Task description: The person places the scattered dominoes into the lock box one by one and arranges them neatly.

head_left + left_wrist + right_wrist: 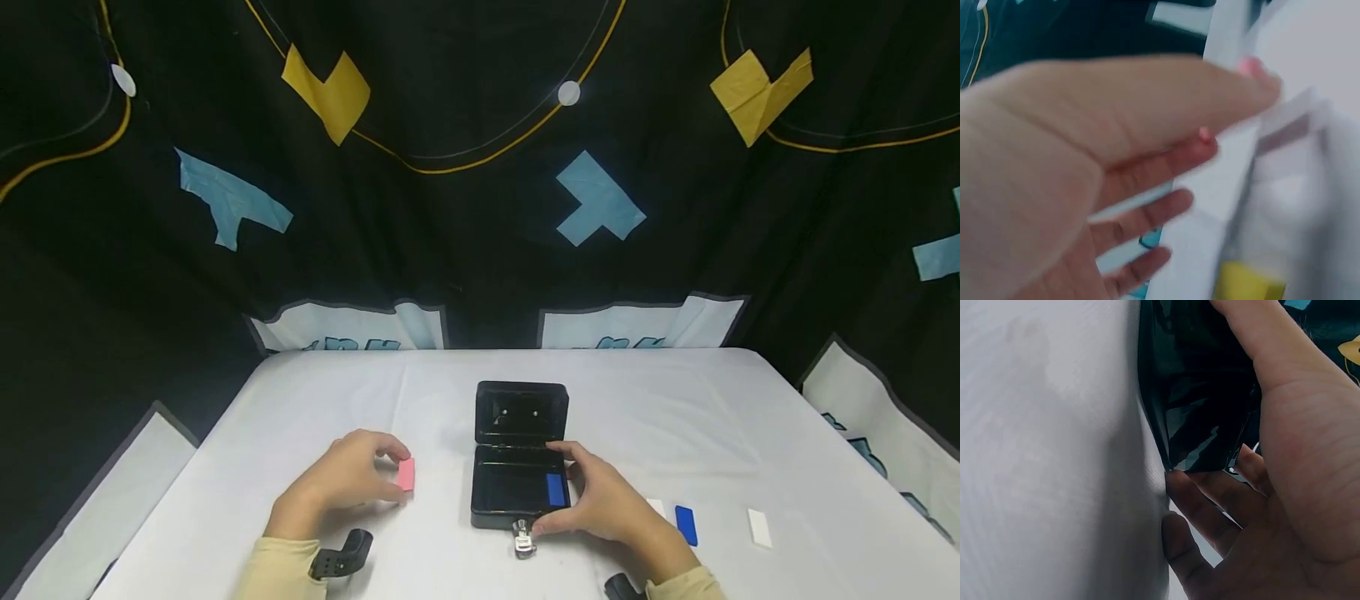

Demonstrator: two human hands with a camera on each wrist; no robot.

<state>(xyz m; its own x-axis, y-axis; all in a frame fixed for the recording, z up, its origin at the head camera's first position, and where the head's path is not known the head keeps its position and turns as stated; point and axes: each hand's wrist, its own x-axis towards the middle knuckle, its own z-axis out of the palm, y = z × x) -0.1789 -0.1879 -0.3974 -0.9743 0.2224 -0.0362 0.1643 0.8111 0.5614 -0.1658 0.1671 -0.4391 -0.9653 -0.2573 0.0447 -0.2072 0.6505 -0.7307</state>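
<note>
A small black metal cash box (510, 492) stands on the white table with its lid (522, 412) raised. Inside, at the right, lies a blue tile (555, 490). A silver lock with a key (523, 540) sticks out at the front. My right hand (600, 496) grips the box's right side, thumb at the front corner and fingers toward the hinge; the right wrist view shows fingertips against the dark wall. Left of the box, my left hand (360, 473) pinches a pink tile (406, 475) between thumb and fingers. Only bits of pink show in the left wrist view.
To the right of my right forearm lie a blue tile (686, 526) and a white tile (760, 528). Another white piece (656, 506) is partly hidden by that arm. A black curtain (465, 250) hangs behind the table (637, 383).
</note>
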